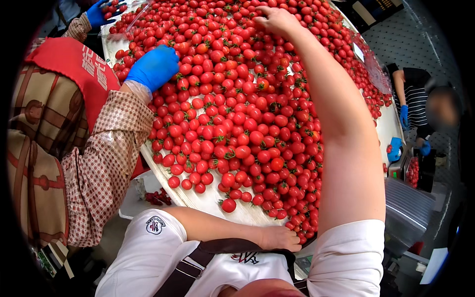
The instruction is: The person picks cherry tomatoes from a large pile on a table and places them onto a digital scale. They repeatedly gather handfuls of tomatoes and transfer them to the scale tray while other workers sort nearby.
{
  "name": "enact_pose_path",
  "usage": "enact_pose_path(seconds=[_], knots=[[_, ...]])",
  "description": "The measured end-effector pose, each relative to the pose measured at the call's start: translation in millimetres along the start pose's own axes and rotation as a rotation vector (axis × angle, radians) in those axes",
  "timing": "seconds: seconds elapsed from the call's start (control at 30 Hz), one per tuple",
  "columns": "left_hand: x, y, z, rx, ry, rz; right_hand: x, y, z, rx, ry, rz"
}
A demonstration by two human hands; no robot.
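Note:
Red cherry tomatoes (237, 118), many with green stems, cover a white-topped table (193, 202) in front of me. My bare right hand (276, 20) reaches far across them, fingers apart above the tomatoes at the far side. Nothing shows in that hand. Close to my body, my bare left hand (280, 238) lies at the near edge, its fingertips beside the lowest tomatoes. Its palm side is hidden, so I cannot tell whether it holds something.
At left, a co-worker's blue-gloved hand (154, 68) touches the tomatoes. Farther back, another blue-gloved hand (98, 13) is near several tomatoes. A person (412, 96) stands at right, past a clear plastic container (376, 72). Clear plastic boxes (406, 211) are stacked by my right arm.

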State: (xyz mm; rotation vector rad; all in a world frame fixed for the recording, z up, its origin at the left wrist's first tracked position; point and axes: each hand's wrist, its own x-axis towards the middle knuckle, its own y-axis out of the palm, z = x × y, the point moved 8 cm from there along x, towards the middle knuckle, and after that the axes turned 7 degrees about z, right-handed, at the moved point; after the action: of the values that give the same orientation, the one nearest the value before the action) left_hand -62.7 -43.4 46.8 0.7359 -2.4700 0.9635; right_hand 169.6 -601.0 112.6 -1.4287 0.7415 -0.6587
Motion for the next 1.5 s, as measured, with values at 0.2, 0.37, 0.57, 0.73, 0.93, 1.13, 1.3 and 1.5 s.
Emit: enact_pose_path(seconds=[0.2, 0.37, 0.57, 0.73, 0.93, 1.13, 1.3, 1.5], knots=[[-4, 1, 1, -0.029, 0.013, 0.056, -16, 43, -8, -0.188, -0.092, 0.005], [-1, -7, 4, 0.009, -0.022, 0.03, -106, 37, 2, -0.035, -0.242, 0.02], [0, -6, 1, -0.052, -0.055, 0.043, -217, 13, 15, 0.477, -0.258, -0.042], [0, -1, -2, -0.008, -0.04, 0.054, -263, 4, 6, 0.321, -0.214, 0.152], [-1, -2, -4, -0.007, -0.024, 0.08, -220, -24, -62, 1.372, 0.048, 0.009], [-1, 1, -3, -0.029, -0.029, 0.115, -147, 4, -78, 1.886, 0.254, 0.025], [-3, 0, -1, -0.032, -0.022, 0.09, -55, 36, -30, 0.729, 0.045, -0.039], [-3, 0, -1, -0.033, -0.013, 0.103, -42, 55, -14, 0.177, 0.022, 0.105]])
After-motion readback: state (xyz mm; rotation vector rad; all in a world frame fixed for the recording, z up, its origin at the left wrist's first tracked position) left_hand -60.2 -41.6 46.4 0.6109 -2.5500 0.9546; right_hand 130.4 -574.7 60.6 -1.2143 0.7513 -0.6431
